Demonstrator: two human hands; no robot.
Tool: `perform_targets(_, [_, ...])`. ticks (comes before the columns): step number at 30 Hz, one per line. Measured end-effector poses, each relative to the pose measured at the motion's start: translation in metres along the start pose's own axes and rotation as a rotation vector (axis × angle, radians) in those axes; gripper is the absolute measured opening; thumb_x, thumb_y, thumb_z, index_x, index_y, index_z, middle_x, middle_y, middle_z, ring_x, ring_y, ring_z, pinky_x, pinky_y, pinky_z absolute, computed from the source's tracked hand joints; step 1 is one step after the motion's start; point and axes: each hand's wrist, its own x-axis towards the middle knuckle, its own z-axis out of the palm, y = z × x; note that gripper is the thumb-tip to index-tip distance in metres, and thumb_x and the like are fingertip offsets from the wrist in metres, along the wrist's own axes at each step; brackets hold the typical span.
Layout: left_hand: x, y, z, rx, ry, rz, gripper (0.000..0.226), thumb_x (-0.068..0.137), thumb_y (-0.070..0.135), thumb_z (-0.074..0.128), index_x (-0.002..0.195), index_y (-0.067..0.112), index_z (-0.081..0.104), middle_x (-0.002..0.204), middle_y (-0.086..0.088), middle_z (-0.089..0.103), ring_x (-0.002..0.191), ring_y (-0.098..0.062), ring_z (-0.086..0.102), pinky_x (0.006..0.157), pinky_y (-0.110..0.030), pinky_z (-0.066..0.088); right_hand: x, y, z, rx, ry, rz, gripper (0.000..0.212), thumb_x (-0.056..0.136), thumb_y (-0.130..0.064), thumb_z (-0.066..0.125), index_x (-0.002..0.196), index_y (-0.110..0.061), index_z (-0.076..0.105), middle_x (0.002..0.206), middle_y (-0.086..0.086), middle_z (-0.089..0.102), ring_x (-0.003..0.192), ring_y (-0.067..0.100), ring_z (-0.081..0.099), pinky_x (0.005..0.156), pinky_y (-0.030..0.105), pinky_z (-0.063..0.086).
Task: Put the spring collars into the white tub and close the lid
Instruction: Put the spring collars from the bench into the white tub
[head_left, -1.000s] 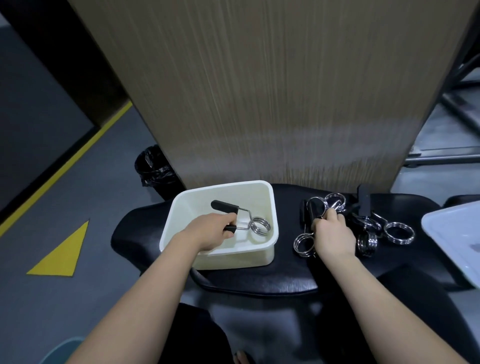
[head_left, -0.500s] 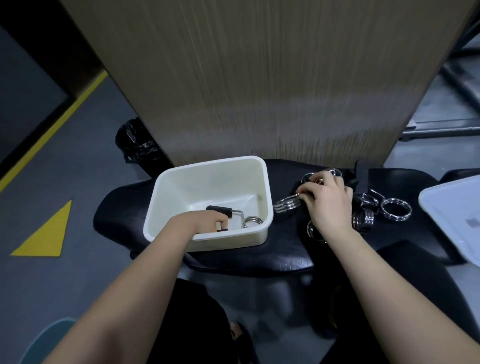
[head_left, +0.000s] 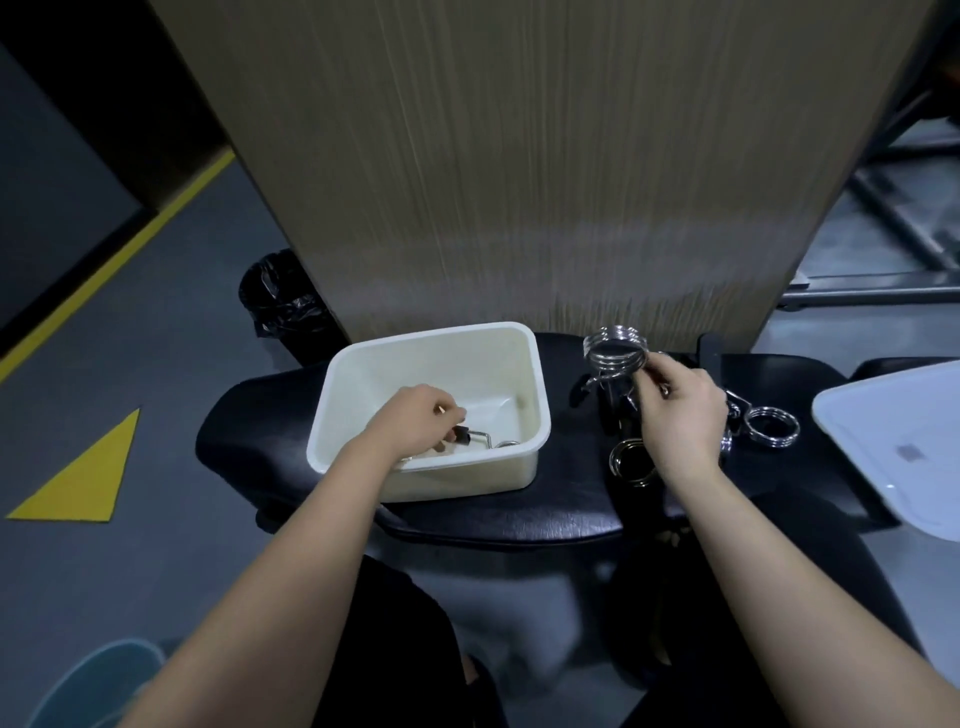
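On the head view I see the tub (head_left: 519, 364) sitting open on the black pad (head_left: 519, 514), a little left of centre. My left hand (head_left: 415, 423) is down inside it, fingers curled loosely at the black grip of a collar (head_left: 470, 436) that lies on the tub floor toward its 5 o'clock corner; I cannot tell whether the fingers pinch the grip or only touch it.

At 3 o'clock from the tub my right hand (head_left: 680, 415) is closed on the handles of a second collar (head_left: 616, 351), holding it up with its chrome coil at 11 o'clock from the hand, above the pad. More collars lie on the pad around that hand: one coil (head_left: 631, 462) at its 7 o'clock, just beside the wrist, and another coil (head_left: 772, 427) at its 3 o'clock.

The lid (head_left: 893, 441) rests at the right edge, well apart from the tub, at about 3 o'clock from the pile. A wood-grain panel (head_left: 519, 156) stands behind the pad at 12 o'clock.
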Motion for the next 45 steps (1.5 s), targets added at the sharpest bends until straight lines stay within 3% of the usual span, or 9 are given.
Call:
perform_targets(7, [-0.059,0.043,-0.004,-0.198,0.228,0.343,0.017,0.097,0.035,0.06,0.106,0.03,0.074,0.101,0.016,0.074,0.091,0.001,0.066,0.081,-0.023,0.053,0.0,-0.035,-0.036,0.313,0.114,0.008,0.019,0.088,-0.024,0.062,0.08,-0.007,0.066,0.057,-0.005,0.043,0.063,0.008,0.035,0.061,0.033,0.035])
perform_targets(11, [-0.088,0.067,0.002,-0.254,0.096,0.464,0.04,0.098,0.041,0.058,0.138,0.036,0.056,0.131,0.022,0.059,0.117,0.007,0.056,0.095,-0.022,0.048,0.002,-0.073,-0.045,0.513,0.04,0.014,0.015,0.089,-0.025,0.065,0.094,-0.021,0.079,0.074,-0.003,0.076,0.074,0.008,0.06,0.073,0.045,0.056])
perform_targets(16, [-0.113,0.085,0.005,-0.507,-0.089,0.476,0.021,0.103,0.021,0.054,0.116,0.013,0.068,0.108,-0.005,0.075,0.095,-0.014,0.072,0.094,-0.031,0.053,-0.008,-0.117,-0.027,0.706,-0.06,0.031,0.007,0.087,-0.029,0.077,0.084,-0.034,0.082,0.077,-0.006,0.078,0.079,0.01,0.069,0.084,0.054,0.059])
perform_targets(22, [-0.13,0.061,-0.031,-0.844,-0.074,0.412,0.033,0.1,0.013,0.058,0.133,0.011,0.056,0.111,-0.021,0.072,0.092,-0.034,0.071,0.082,-0.045,0.055,-0.012,-0.138,0.001,0.761,-0.165,0.101,0.016,0.089,-0.019,0.074,0.084,-0.031,0.083,0.085,-0.004,0.08,0.087,0.013,0.073,0.084,0.051,0.061])
perform_targets(25, [-0.134,0.046,-0.046,-0.948,-0.022,0.359,0.035,0.098,0.022,0.062,0.132,0.013,0.06,0.108,-0.027,0.069,0.089,-0.037,0.07,0.076,-0.037,0.056,-0.014,-0.136,0.009,0.706,-0.219,0.105,0.02,0.088,-0.017,0.072,0.082,-0.033,0.082,0.082,-0.003,0.08,0.086,0.01,0.074,0.084,0.048,0.061])
perform_targets(31, [-0.121,0.05,-0.037,-0.797,-0.01,0.311,0.021,0.098,0.01,0.062,0.117,0.004,0.067,0.093,-0.015,0.073,0.081,-0.025,0.069,0.067,-0.028,0.054,-0.018,-0.124,0.022,0.525,-0.296,0.056,0.006,0.084,-0.039,0.075,0.083,-0.04,0.08,0.084,0.017,0.075,0.074,0.009,0.06,0.083,0.054,0.057])
perform_targets(36, [-0.103,0.037,-0.032,-0.604,0.221,0.26,0.01,0.096,0.011,0.064,0.103,0.015,0.07,0.095,-0.009,0.076,0.085,-0.017,0.074,0.062,-0.028,0.055,-0.011,-0.099,0.017,0.179,-0.518,-0.006,0.016,0.084,-0.048,0.073,0.094,-0.038,0.078,0.078,-0.001,0.075,0.074,0.016,0.064,0.072,0.034,0.054])
perform_targets(42, [-0.083,0.005,-0.03,0.132,0.349,0.222,0.005,0.096,0.034,0.057,0.099,0.036,0.06,0.083,0.018,0.068,0.078,-0.012,0.058,0.065,-0.033,0.046,-0.024,-0.056,0.027,-0.047,-0.602,-0.041,0.056,0.089,-0.028,0.069,0.142,-0.013,0.055,0.144,0.006,0.058,0.138,0.027,0.047,0.11,0.034,0.038])
perform_targets(45, [-0.076,-0.005,-0.026,0.176,0.364,0.191,0.006,0.097,0.034,0.056,0.101,0.035,0.06,0.085,0.016,0.068,0.08,-0.016,0.058,0.066,-0.034,0.046,-0.038,-0.058,0.042,0.023,-0.677,0.124,0.045,0.101,-0.027,0.046,0.146,-0.027,0.046,0.135,0.005,0.063,0.127,0.031,0.056,0.091,0.031,0.04])
